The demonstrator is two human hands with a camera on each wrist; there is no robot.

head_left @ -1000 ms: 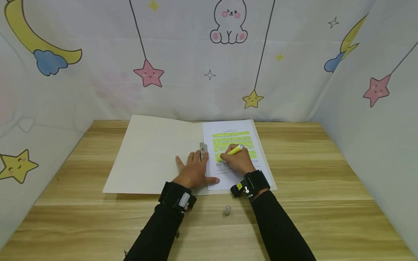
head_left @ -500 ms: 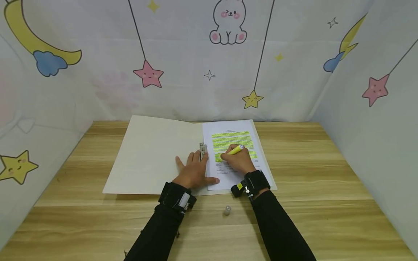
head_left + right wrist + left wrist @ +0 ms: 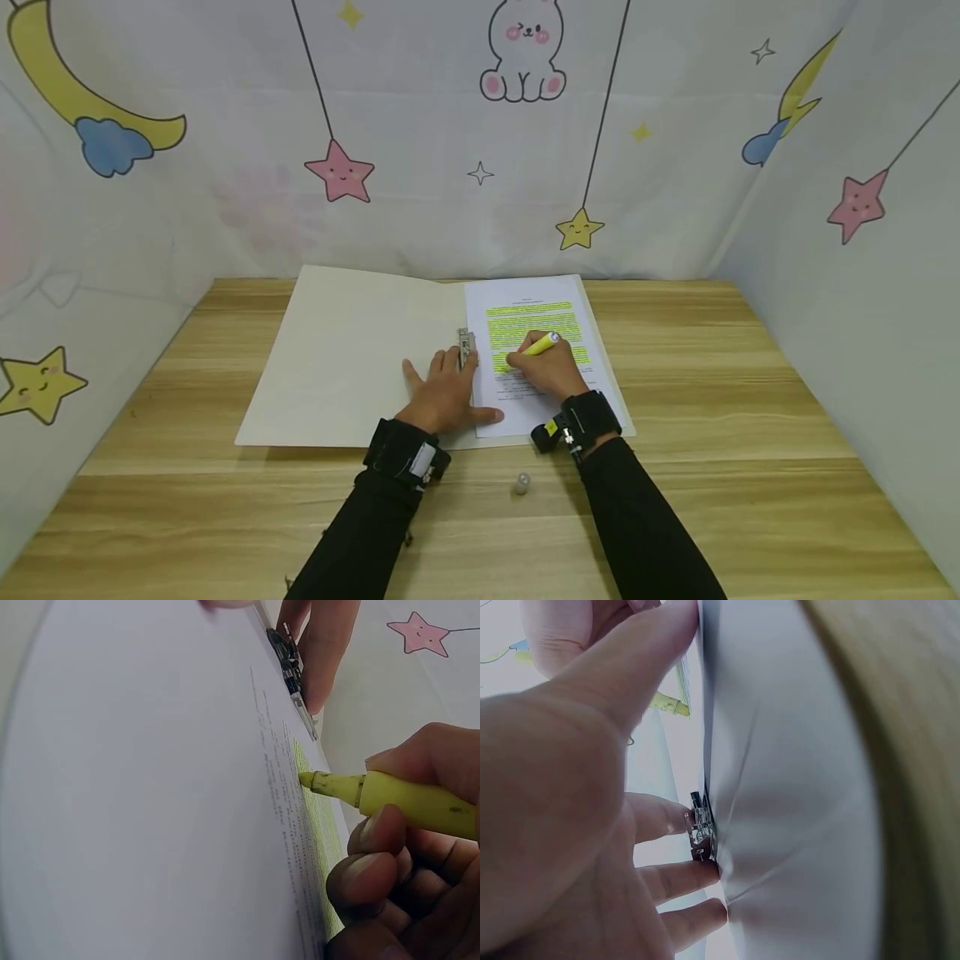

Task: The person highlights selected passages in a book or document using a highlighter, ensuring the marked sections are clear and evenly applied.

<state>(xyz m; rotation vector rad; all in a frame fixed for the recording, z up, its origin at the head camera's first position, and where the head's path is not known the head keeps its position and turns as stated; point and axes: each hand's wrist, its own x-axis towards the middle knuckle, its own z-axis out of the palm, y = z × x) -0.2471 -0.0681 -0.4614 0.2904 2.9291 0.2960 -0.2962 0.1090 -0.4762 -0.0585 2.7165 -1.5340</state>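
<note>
My right hand (image 3: 553, 371) pinches a yellow highlighter (image 3: 409, 801) between thumb and fingers. Its chisel tip is right at the printed lines of a white sheet (image 3: 517, 421), beside text marked bright yellow. Under the sheet lies an opened off-white folder (image 3: 345, 358). My left hand (image 3: 442, 400) rests with spread fingers across the folder's middle, its thumb over the sheet's lower left edge. Close to those fingertips is the folder's metal clip (image 3: 700, 831), partly covered by them in the head view.
A small greyish cap (image 3: 522, 483) sits on the wooden table (image 3: 750, 483), in front of the folder and between the forearms. White cloth (image 3: 420, 225) printed with stars, a moon and a bear encloses the table at the back and sides.
</note>
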